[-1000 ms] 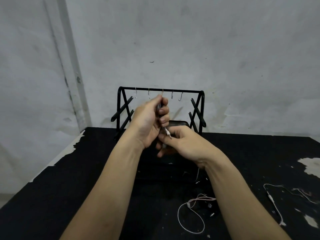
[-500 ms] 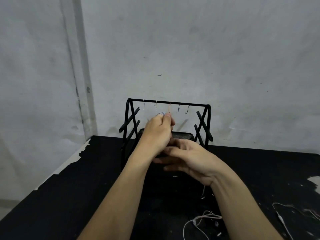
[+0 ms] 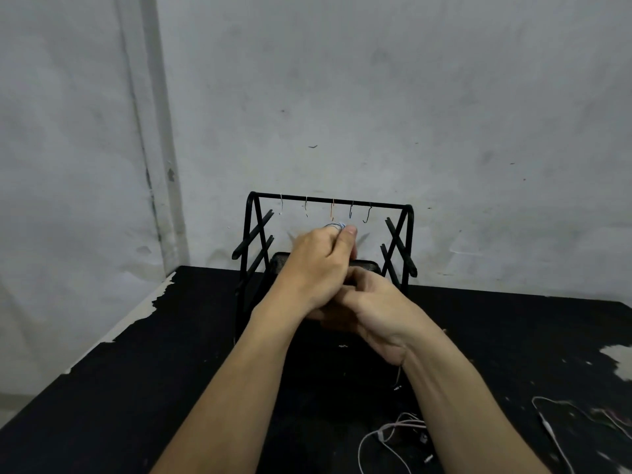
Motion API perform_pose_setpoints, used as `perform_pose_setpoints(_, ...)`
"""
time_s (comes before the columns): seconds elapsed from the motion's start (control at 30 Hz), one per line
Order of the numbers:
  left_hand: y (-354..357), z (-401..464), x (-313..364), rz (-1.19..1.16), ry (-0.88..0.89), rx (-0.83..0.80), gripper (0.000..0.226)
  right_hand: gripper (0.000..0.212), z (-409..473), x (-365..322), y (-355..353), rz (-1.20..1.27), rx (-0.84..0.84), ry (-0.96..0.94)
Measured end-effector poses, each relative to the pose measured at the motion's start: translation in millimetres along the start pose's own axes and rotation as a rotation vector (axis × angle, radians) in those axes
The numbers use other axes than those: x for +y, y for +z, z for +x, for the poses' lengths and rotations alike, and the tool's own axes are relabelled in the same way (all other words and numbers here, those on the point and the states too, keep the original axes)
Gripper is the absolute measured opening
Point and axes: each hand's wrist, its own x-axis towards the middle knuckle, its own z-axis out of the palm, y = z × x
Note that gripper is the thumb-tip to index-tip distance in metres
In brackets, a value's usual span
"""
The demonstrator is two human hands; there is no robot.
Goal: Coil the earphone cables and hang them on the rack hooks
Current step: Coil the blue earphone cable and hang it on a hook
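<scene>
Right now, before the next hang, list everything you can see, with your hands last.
rack: one, black metal, back of table by the wall.
hooks: five, thin wire, along the rack's top bar, all bare.
coiled cable: one, bluish, in the left grip just below the hooks.
loose earphones: pinkish-white near front; white at right.
table: one, black, chipped edges.
wall: grey, stained.
left hand: pinches the coil.
right hand: below it, fingers hidden.

- A black table (image 3: 136,388) with chipped, peeling edges carries everything.
- A black wire rack (image 3: 328,201) stands at its far edge.
- A pinkish-white earphone cable (image 3: 379,439) lies near the front.
- Another white earphone cable (image 3: 550,429) lies at the right.
</scene>
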Motion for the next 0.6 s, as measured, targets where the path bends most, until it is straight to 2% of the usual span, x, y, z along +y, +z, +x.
perform_pose_setpoints(0.07,-0.6,-0.4,-0.5,-0.169,-0.106,-0.090,0.044,0.026,1.8,0.9,-5.4,-0.171,0.084,-0.035)
perform_pose_setpoints(0.13,-1.1,-2.1,0.5,-0.520,-0.246,-0.229,0.043,0.030,4.3,-0.9,-12.7,-0.257,0.203,-0.114)
perform_pose_setpoints(0.17,-1.8,-3.0,1.6,-0.691,-0.299,-0.295,0.042,0.034,5.6,-3.0,-15.6,-0.234,0.207,-0.148)
perform_pose_setpoints(0.3,-11.2,-5.0,6.1,-1.136,-0.400,-0.491,0.035,0.037,-1.8,-11.2,-15.1,0.055,-0.073,-0.199)
perform_pose_setpoints(0.4,-20.6,-4.1,4.1,-1.274,-0.412,-0.576,0.035,0.026,-2.7,-13.2,-15.4,0.034,-0.049,-0.256)
perform_pose_setpoints(0.5,-27.7,-2.6,-2.0,-1.316,-0.415,-0.660,0.037,0.018,-0.6,-11.0,-16.3,0.032,-0.006,-0.297)
perform_pose_setpoints(0.6,-30.9,-3.4,-8.9,-1.348,-0.409,-0.742,0.035,0.029,0.7,-6.5,-12.1,0.118,-0.092,-0.254)
